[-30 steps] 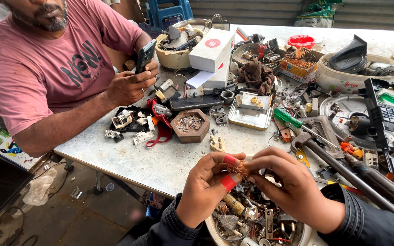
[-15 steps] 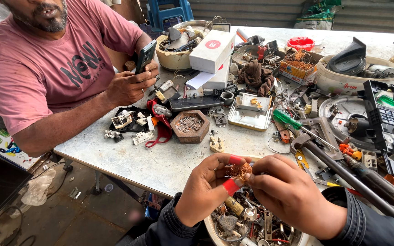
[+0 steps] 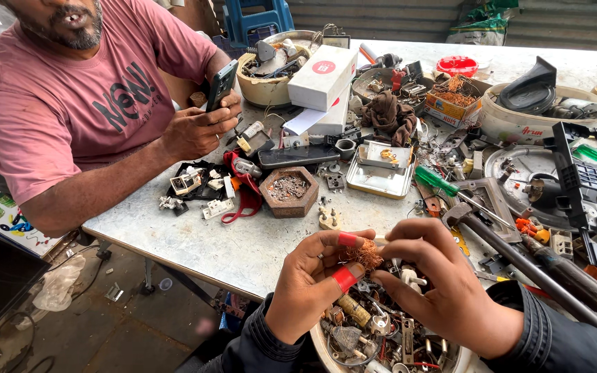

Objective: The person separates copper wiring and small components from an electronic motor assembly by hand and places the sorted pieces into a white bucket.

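Small tangle of copper wire (image 3: 366, 254), reddish-brown, frizzy. Held above the near edge of the counter (image 3: 243, 242), directly over a white bowl of scrap parts (image 3: 381, 331) at the person's lap.

Left hand (image 3: 312, 283): thumb and forefinger pinch the left side of the copper wire. Red tape (image 3: 344, 278) wraps the thumb tip; a second red band sits on the forefinger. Remaining fingers curled loosely underneath.

Right hand (image 3: 443, 290): fingers bunched, tips pressed on the right side of the same tangle, forefinger arched over the top. Both wrists in dark sleeves.

The bowl holds plugs, coils, screws and bits of metal, partly hidden by the hands.

Just past the hands: a small cream plug part (image 3: 329, 220) on the counter. Further out, a hexagonal wooden dish (image 3: 289, 190) with metal shavings, a shallow metal tray (image 3: 380, 174), a dark phone lying flat (image 3: 291, 156). To the right, a green-handled screwdriver (image 3: 437, 181), a hammer (image 3: 519, 255) with long dark handle lying diagonally, black plastic frame (image 3: 589, 186) at the edge.

Far side: white box (image 3: 323, 77) leaning on a cream bowl of tools (image 3: 267, 86), brown rag (image 3: 390, 116), red lid (image 3: 456, 66).

Across the counter, left: another person in a pink shirt (image 3: 70, 103), seated, holding a phone upright (image 3: 221, 83) in both hands.
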